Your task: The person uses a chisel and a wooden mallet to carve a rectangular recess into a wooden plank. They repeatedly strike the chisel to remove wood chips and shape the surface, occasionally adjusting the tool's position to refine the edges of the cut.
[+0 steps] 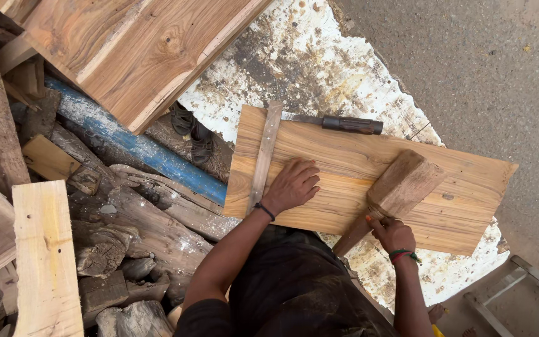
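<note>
Fingers of the right hand [393,233] close round the handle of a wooden mallet [400,186], whose head rests on the plank [319,187], its handle running back off the plank's near edge. Left hand [291,185] lies spread flat on the plank beside a wooden try square [263,159]; a chisel [344,124] lies along the plank's far edge.

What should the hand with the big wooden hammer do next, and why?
Probably set the wooden mallet aside. The right hand grips only its handle, its head rests on the plank, and the chisel lies untouched beyond the left hand.
</note>
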